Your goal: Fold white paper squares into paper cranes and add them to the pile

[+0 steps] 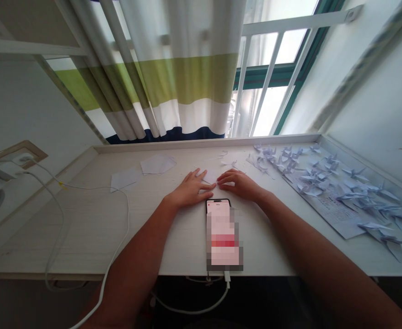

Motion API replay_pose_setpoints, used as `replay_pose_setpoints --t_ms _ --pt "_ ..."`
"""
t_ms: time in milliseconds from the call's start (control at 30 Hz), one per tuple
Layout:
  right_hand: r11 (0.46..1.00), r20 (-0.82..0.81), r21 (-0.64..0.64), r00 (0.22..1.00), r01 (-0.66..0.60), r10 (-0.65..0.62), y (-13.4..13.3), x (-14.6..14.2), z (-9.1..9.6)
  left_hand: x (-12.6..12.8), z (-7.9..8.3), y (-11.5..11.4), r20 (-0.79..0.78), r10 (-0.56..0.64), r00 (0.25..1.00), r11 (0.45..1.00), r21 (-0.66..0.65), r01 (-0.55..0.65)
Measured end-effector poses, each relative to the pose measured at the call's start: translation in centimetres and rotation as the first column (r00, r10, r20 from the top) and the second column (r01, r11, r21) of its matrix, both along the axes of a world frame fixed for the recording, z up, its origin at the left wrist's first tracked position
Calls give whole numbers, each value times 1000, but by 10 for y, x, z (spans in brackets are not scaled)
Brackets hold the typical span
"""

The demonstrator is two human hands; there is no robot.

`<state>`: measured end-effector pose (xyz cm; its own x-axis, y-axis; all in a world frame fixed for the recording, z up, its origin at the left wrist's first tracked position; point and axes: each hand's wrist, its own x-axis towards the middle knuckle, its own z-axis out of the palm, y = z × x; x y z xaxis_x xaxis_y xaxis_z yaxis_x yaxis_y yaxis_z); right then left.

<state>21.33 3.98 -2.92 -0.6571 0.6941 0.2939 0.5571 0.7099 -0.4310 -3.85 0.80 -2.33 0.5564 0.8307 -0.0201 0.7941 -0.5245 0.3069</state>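
A small white sheet of paper lies on the desk between my two hands. My left hand rests on its left side with the fingers spread and flat, the index finger and thumb reaching right. At the paper's right edge, my right hand has its fingers drawn together, with thumb and fingertips closed at the paper's near corner. The fingers partly cover the paper, so its folds cannot be made out. Just below the hands lies a phone with a lit, blurred screen.
Many folded paper cranes cover the right side, some on a printed sheet. Blank paper sheets and paper scraps lie toward the back. A white cable crosses the left side. Behind the desk hangs a curtain.
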Motion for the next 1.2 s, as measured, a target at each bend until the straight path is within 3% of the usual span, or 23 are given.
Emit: replay_pose_setpoints --t_ms 267,467,633,833,1033,1200 --pt "998 82 54 997 -16 11 2 -1 -2 3 7 -6 -51 -19 999 1000 -4 18" --pt "974 208 195 975 -113 72 -1 -8 2 3 11 -6 -30 12 999 996 -88 -15" --pt "957 234 236 965 -171 115 -3 -6 6 4 16 -7 -65 25 998 994 -105 -31" --pt "952 260 266 962 -150 78 -4 -10 2 11 19 -10 -111 38 993 997 -56 -45" --pt "973 224 215 974 -86 37 -3 -14 0 11 14 -11 -62 27 998 1000 -4 -28" --pt "973 204 211 978 -89 45 -4 -13 -2 10 10 -9 -53 -46 998 988 144 53"
